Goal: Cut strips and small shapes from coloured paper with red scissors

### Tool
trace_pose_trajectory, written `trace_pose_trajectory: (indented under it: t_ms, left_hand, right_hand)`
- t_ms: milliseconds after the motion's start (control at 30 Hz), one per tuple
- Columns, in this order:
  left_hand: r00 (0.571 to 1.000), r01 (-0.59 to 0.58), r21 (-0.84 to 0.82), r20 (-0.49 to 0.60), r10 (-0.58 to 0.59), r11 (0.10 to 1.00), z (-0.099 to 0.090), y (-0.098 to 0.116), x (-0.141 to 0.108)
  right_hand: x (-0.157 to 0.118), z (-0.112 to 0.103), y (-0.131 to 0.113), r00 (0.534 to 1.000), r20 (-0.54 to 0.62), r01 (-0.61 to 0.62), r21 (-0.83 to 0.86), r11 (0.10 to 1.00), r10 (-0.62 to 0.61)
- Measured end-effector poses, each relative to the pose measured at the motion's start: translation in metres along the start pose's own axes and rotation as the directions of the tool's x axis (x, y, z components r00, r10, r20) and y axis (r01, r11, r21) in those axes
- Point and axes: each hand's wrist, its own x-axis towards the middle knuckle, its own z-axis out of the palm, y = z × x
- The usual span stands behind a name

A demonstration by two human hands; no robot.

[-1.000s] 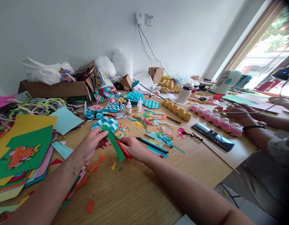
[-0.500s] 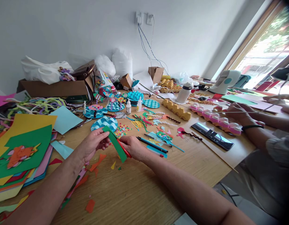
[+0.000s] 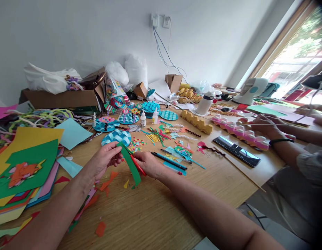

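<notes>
A narrow strip of green paper (image 3: pixel 133 169) hangs at a slant between my hands, above the wooden table. Its upper end is pinched between the thumb and fingers of my left hand (image 3: pixel 108 157). My right hand (image 3: pixel 146 163) is closed round the handles of red scissors (image 3: pixel 138 164), whose blades lie along the upper edge of the strip. Below the strip lie a small yellow scrap (image 3: pixel 126 184) and orange paper scraps (image 3: pixel 109 180). Behind my hands is a round blue piece with wavy paper strips (image 3: pixel 116 137).
Coloured paper sheets (image 3: pixel 46 144) are stacked at the left. Pens (image 3: pixel 171 161), a phone (image 3: pixel 236 151) and a wooden stick (image 3: pixel 244 172) lie to the right. Glue bottles (image 3: pixel 143 119) stand behind. Another person's hands (image 3: pixel 266 125) are at a pink egg-carton strip (image 3: pixel 239 133).
The green strip looks narrower, and its lower end has shifted slightly. The scissors have turned a little in my right hand. My left hand has hardly moved.
</notes>
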Motion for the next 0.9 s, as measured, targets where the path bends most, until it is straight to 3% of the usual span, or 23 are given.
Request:
trace_pose_trajectory:
  t_ms: [900]
  left_hand:
    - [0.993,0.05,-0.074,0.106,-0.042,0.996,0.0009,-0.0021,-0.0006]
  right_hand:
    - [0.0007,0.0016,0.0038,0.999,-0.032,0.031,-0.005,1.0,-0.031]
